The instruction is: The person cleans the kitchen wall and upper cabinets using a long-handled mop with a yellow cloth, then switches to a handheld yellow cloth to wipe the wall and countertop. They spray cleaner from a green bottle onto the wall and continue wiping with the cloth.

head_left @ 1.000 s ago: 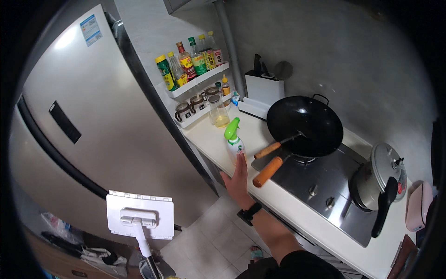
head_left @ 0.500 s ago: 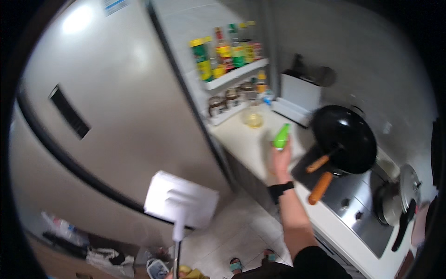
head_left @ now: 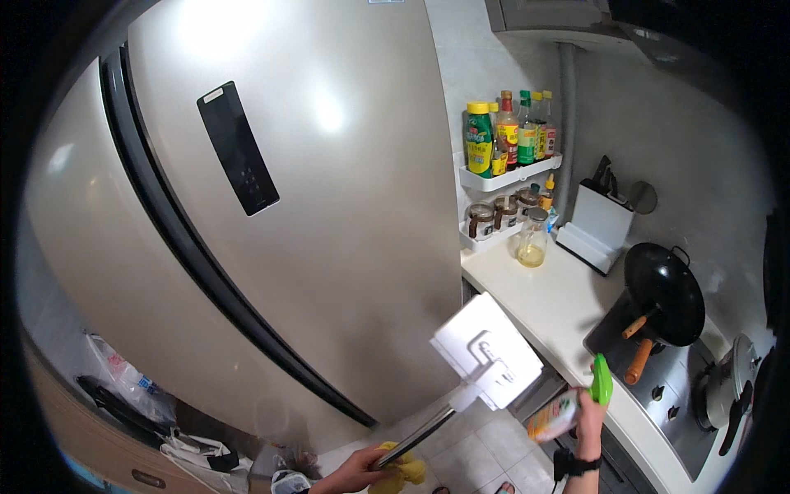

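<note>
My left hand point(head_left: 352, 473) comes in at the bottom, closed around the metal pole of a flat mop point(head_left: 510, 375). The mop's white rectangular head is raised in front of the fridge's lower corner, beside the counter edge. A yellow cloth point(head_left: 405, 473) hangs by the pole at the same hand. My right hand point(head_left: 589, 424), with a black band on the wrist, is closed around the neck of a spray bottle point(head_left: 556, 416). Its trigger head is bright green, and the clear body with an orange label tilts down to the left, off the counter's front edge.
A large silver fridge point(head_left: 354, 206) fills the left. On the counter point(head_left: 527, 290) stand a glass jar point(head_left: 532, 240) and a white knife block point(head_left: 598, 226). A black wok point(head_left: 671, 300) and a lidded pot point(head_left: 728, 383) sit on the stove; bottles line a wall shelf point(head_left: 510, 174).
My view has swung left and up. My right hand has drawn back from over the counter with the spray bottle. The mop head has moved right, toward the counter, and my left hand now shows.
</note>
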The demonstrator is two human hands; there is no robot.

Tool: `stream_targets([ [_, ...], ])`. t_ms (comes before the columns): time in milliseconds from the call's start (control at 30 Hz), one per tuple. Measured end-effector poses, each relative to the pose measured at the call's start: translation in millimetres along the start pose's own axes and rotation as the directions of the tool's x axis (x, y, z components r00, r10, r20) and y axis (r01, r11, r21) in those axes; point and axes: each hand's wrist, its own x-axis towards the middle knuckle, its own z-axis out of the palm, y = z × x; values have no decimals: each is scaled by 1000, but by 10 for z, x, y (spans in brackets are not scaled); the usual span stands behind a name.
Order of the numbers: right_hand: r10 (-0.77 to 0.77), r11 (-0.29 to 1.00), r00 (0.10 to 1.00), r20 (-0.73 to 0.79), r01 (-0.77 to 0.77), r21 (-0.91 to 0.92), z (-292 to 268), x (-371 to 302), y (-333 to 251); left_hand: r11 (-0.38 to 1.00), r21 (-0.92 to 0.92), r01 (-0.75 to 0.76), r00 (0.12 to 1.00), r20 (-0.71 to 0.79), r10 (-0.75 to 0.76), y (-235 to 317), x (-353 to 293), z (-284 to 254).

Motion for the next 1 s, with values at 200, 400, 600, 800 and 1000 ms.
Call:
stream_targets([
  [200,-35,993,999,-29,31,-114,-761,-894,-482,970,50,-237,946,239,219,137,356,127],
  [400,19,894,923,-385,-188,-406,-1846,-1836,-1139,985,-23,-169,904,395,164,277,510,882],
  [600,-398,884,781,-481,186,-429,-3141,-3002,-1870,998,-52,-33,844,534,55,919,171,2149],
  [800,-542,809,464,-701,63,-584,-4440,-4554,-2651,865,190,-465,637,750,178,1388,-210,3822],
  [1000,-696,697,115,-709,-127,-706,-5224,-5674,-3413,909,12,-416,349,925,147,1665,-394,5276],
])
